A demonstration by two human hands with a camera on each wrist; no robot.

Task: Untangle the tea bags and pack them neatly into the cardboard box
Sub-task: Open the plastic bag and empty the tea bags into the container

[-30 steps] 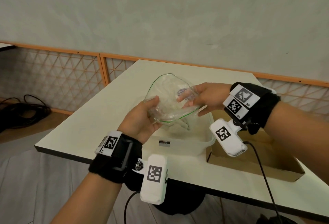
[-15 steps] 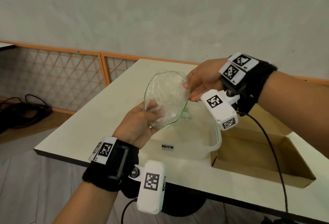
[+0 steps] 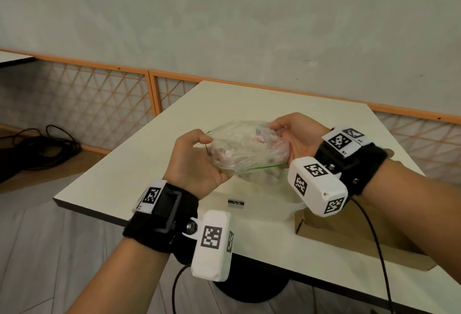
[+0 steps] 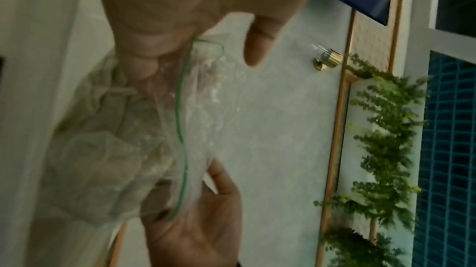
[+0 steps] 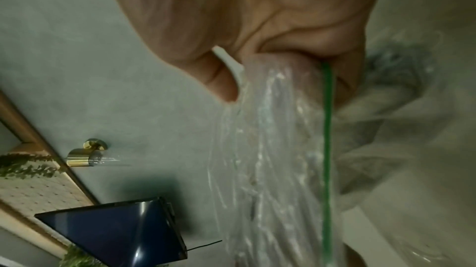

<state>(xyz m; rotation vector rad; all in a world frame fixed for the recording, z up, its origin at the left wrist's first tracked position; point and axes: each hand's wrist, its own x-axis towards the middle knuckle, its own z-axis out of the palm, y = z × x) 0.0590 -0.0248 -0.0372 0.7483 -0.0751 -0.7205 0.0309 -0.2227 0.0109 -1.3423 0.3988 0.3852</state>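
A clear plastic zip bag point(image 3: 247, 149) with a green seal line hangs above the table between both hands. Pale tea bags point(image 3: 259, 139) with pinkish tags show through it. My left hand point(image 3: 197, 161) grips the bag's left end, thumb on top. My right hand point(image 3: 296, 136) pinches the right end. In the left wrist view the bag point(image 4: 123, 149) bulges with tea bags between the left hand point(image 4: 167, 7) and the right hand point(image 4: 195, 230). The right wrist view shows the right hand point(image 5: 257, 17) pinching the crumpled bag point(image 5: 270, 169). The open cardboard box point(image 3: 349, 241) lies at the right, partly behind my right forearm.
A clear plastic container point(image 3: 296, 205) sits under the bag, left of the cardboard box. The white table point(image 3: 224, 104) reaches back to an orange-framed lattice rail point(image 3: 99, 94). Black cables point(image 3: 45, 146) lie on the floor at the left.
The bag was held upright with its mouth wide; both hands have now turned it on its side. My right hand rose, then came back down to the bag's right end.
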